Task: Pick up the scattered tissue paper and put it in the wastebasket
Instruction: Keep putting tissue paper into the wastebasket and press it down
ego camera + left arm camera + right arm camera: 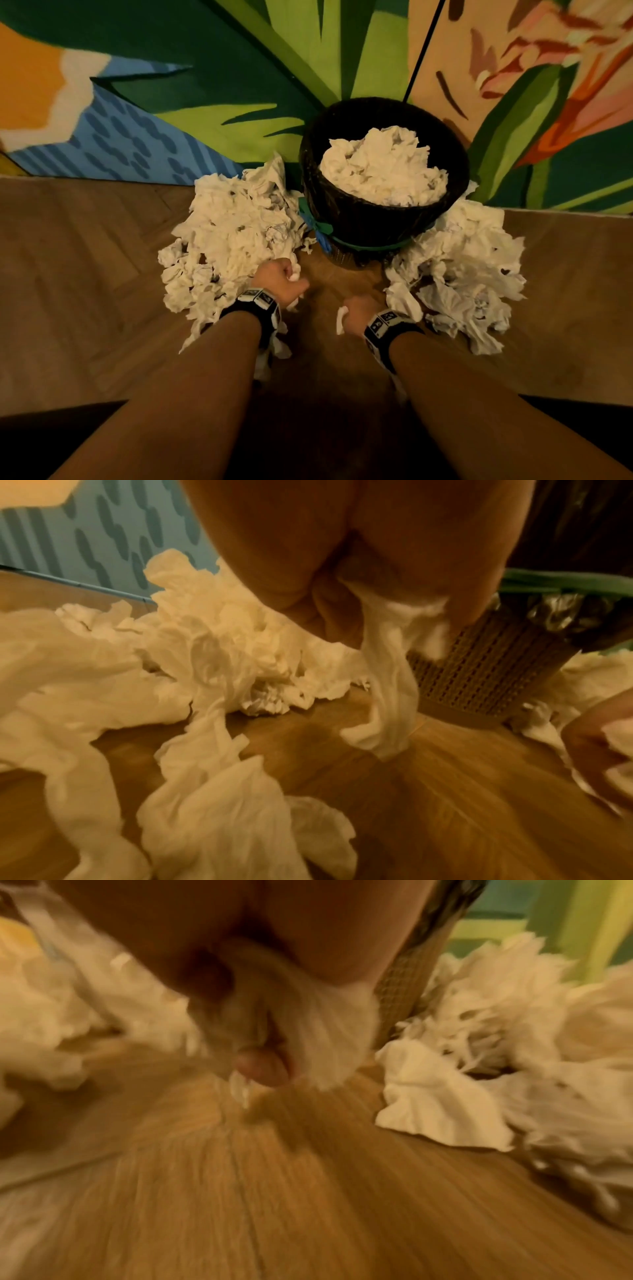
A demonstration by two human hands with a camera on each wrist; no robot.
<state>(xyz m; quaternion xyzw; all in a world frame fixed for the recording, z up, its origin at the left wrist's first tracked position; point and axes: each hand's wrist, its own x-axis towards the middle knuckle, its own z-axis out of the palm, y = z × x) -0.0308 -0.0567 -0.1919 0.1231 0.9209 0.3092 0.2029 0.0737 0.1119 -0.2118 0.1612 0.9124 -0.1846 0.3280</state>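
Left hand: left hand (pixel 279 279) clenched around crumpled white tissue paper (pixel 387 674).
Right hand: right hand (pixel 359 311) grasping a white tissue scrap (pixel 341 319).
Bin: round black woven wastebasket (pixel 373 219) (heaped with tissue).

White tissue paper (pixel 236 222) is seen on a brown wood floor (pixel 85 274), a black wastebasket (pixel 383 219) is tied with a green band (pixel 373 245), a wall (pixel 205 68) is painted with green leaves, blue stripes, orange and pink.
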